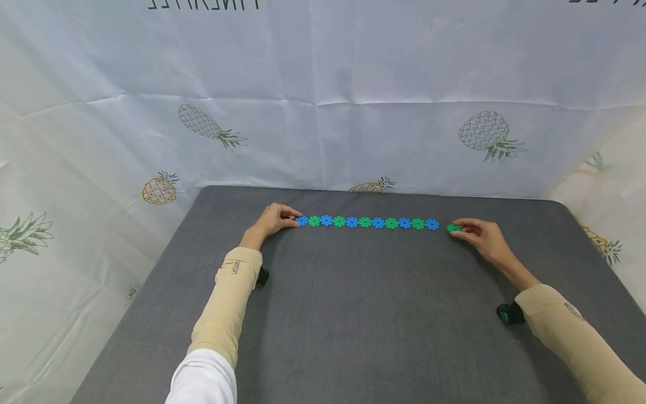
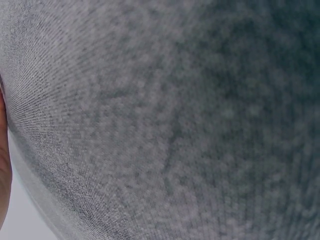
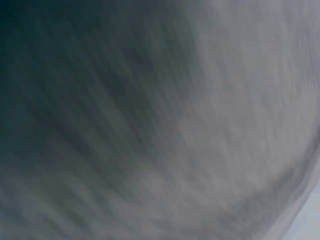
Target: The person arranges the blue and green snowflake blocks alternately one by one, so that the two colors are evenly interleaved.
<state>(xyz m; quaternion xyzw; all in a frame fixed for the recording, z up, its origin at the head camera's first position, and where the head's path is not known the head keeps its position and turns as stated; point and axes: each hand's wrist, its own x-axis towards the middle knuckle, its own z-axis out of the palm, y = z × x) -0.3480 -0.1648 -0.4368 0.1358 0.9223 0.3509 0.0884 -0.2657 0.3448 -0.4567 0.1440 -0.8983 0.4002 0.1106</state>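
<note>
A straight row of notched plastic discs, blue and green by turns, lies across the far part of the table; a green disc (image 1: 365, 223) sits near its middle. At the row's left end, my left hand (image 1: 272, 220) pinches a blue disc (image 1: 301, 220) between thumb and fingers. My right hand (image 1: 484, 238) holds a separate green disc (image 1: 453, 228) by its edge, a short gap to the right of the blue disc (image 1: 432, 224) at the row's right end. The left wrist view catches only a sliver of the hand; the right wrist view is blurred and shows no disc.
The grey cloth-covered table (image 1: 353, 314) has rounded far corners. Behind it hangs a pale curtain (image 1: 323, 140) printed with pineapples. Dark wrist-worn devices stick out below the beige sleeves, one by the right sleeve (image 1: 580, 331).
</note>
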